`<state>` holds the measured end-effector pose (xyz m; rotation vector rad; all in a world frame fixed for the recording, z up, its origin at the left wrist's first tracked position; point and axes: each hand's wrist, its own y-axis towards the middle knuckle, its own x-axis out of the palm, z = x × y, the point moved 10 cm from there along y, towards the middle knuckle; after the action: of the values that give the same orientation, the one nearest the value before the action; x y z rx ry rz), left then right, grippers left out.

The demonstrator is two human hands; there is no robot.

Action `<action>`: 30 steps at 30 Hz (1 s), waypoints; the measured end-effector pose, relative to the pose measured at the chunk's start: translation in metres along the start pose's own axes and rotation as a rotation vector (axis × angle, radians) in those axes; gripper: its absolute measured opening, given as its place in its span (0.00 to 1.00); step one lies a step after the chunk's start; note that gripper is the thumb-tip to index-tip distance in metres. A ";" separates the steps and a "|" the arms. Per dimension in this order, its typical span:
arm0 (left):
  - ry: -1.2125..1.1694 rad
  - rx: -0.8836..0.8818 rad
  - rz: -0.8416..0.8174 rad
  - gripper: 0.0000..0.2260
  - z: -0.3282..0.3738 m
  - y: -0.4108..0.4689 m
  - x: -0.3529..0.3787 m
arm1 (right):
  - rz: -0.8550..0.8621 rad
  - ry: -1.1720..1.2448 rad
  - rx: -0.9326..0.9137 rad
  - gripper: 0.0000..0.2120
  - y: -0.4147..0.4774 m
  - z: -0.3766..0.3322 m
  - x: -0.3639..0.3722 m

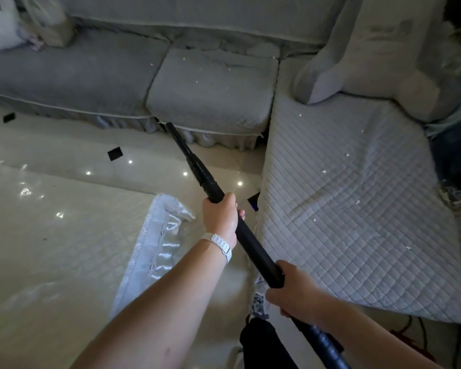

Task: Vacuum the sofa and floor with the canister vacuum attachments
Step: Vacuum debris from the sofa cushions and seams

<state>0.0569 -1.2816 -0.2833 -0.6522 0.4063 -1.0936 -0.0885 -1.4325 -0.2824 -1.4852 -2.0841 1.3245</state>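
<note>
The right hand (293, 291) and the left hand (221, 217) hold a long black plastic vacuum wand (253, 249) aimed at the foot of a sofa.

Nearest, at the bottom edge, a dark ribbed hose (328, 347) joins the wand's rear end, and the right hand closes its fingers around the tube just above this joint. Higher on the tube the left hand, with a white wristband (220, 245), wraps its fingers around the thicker collar. The wand slants up and left over the glossy cream tile floor (64, 235), beside a pale satin-edged cloth (155, 249) lying on the tiles. To its right lies a grey quilted cover (343, 209) dotted with white crumbs. The narrow nozzle tip (171, 129) reaches the frilled skirt under the grey sofa seat cushion (210, 89), which also carries crumbs. A small black square piece (115, 153) lies on the floor left of the nozzle.
</note>
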 end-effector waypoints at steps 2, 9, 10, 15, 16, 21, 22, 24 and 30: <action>0.031 0.011 0.016 0.10 0.014 0.015 0.018 | -0.015 0.012 -0.012 0.12 0.018 -0.012 -0.018; 0.109 0.019 -0.006 0.13 0.059 0.061 0.084 | -0.002 -0.025 -0.011 0.13 0.071 -0.051 -0.086; 0.102 0.009 -0.011 0.12 0.063 0.069 0.091 | 0.007 -0.030 -0.008 0.14 0.078 -0.056 -0.094; 0.026 -0.062 -0.054 0.05 0.084 0.102 0.122 | -0.005 -0.034 -0.017 0.18 0.106 -0.084 -0.111; 0.032 -0.066 -0.067 0.05 0.089 0.109 0.127 | -0.010 -0.017 -0.017 0.19 0.109 -0.091 -0.111; 0.059 -0.080 -0.123 0.04 0.113 0.148 0.140 | 0.012 0.041 -0.007 0.17 0.132 -0.127 -0.111; 0.059 -0.082 -0.132 0.04 0.118 0.158 0.141 | 0.027 0.032 0.003 0.17 0.139 -0.134 -0.112; 0.056 -0.092 -0.149 0.04 0.129 0.179 0.141 | 0.056 -0.009 0.025 0.16 0.153 -0.151 -0.112; 0.115 -0.181 -0.243 0.03 0.163 0.252 0.141 | 0.138 -0.042 0.140 0.16 0.200 -0.217 -0.100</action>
<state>0.3857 -1.2873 -0.3280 -0.8156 0.5397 -1.3404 0.2206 -1.3922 -0.2916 -1.5769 -1.8994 1.5300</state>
